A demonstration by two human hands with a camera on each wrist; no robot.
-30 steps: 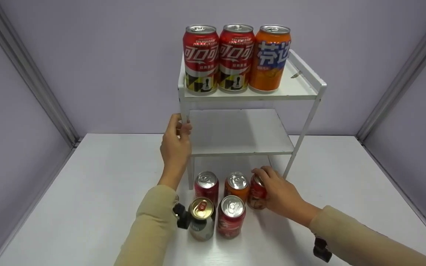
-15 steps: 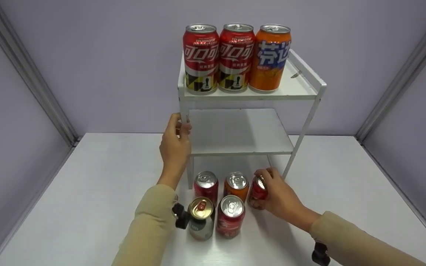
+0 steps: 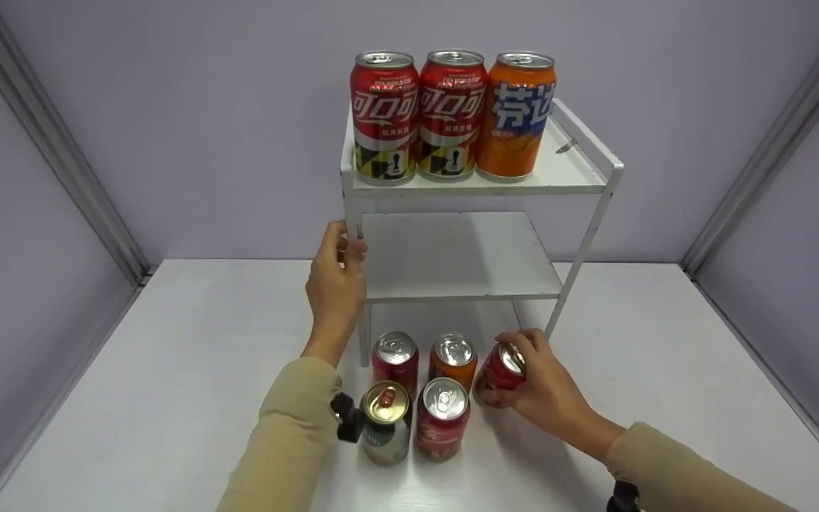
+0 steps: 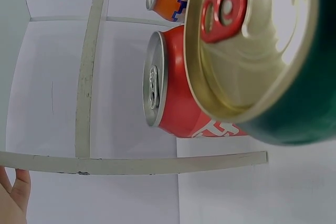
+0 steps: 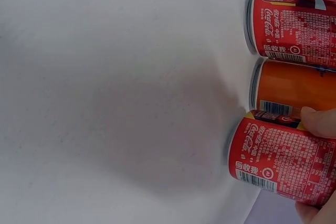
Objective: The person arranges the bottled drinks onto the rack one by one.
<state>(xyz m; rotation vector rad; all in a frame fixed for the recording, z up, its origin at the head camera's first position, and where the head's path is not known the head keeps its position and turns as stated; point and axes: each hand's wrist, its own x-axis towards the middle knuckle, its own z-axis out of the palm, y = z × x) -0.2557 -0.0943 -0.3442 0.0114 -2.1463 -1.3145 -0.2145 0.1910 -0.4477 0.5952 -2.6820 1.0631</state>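
My right hand grips a red Coca-Cola can at the right end of the rear row on the table. The can leans to the right, and in the right wrist view the thumb lies on one side of this can. My left hand holds the left front post of a white shelf rack, thumb in front. Beside the gripped can stand an orange can and a red can. Closer to me are a grey-green can with a gold lid and another red can.
Two red Coca-Cola cans and an orange Fanta can stand side by side on the rack's top shelf. The right front post rises just behind my right hand. Pale walls enclose the white table.
The gripped can has gone from upright to leaning right, and my right hand has shifted slightly right and toward me. My left hand stays on the post.
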